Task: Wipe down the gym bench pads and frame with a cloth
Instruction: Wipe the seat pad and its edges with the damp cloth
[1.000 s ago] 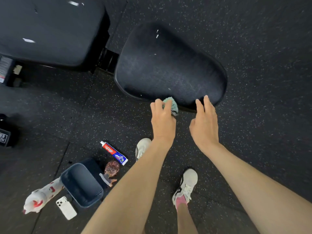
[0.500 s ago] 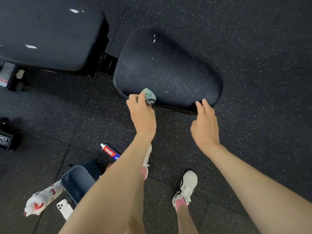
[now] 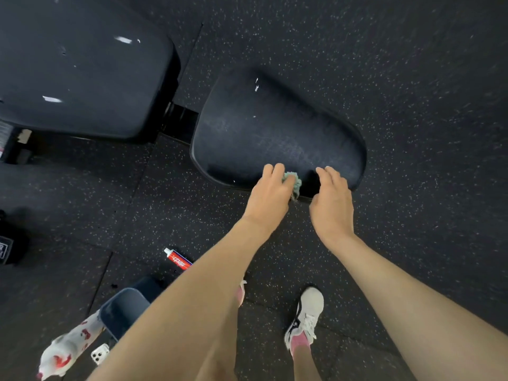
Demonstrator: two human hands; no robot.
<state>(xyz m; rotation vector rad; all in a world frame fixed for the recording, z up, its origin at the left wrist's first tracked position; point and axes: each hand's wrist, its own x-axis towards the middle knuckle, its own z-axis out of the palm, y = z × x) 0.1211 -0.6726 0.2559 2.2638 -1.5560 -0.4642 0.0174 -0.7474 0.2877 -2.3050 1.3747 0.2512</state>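
The black seat pad (image 3: pixel 275 133) of the gym bench lies ahead of me, and the larger back pad (image 3: pixel 82 70) sits at the upper left. A black frame bar (image 3: pixel 181 122) joins them. My left hand (image 3: pixel 270 195) grips a small green cloth (image 3: pixel 292 181) against the near edge of the seat pad. My right hand (image 3: pixel 332 200) rests just to the right of it, fingers curled over the same edge. Most of the cloth is hidden under my left hand.
On the speckled rubber floor at the lower left lie a red toothpaste tube (image 3: pixel 177 259), a dark blue bin (image 3: pixel 123 312), a white red-patterned bottle (image 3: pixel 66 350) and a white phone (image 3: pixel 100 354). A black object (image 3: pixel 11 243) sits at the left edge. My shoes (image 3: pixel 306 317) stand below.
My left hand slid the cloth along the seat pad's near edge to the left, then back to the right, ending close beside my right hand. The right hand stayed on the edge.
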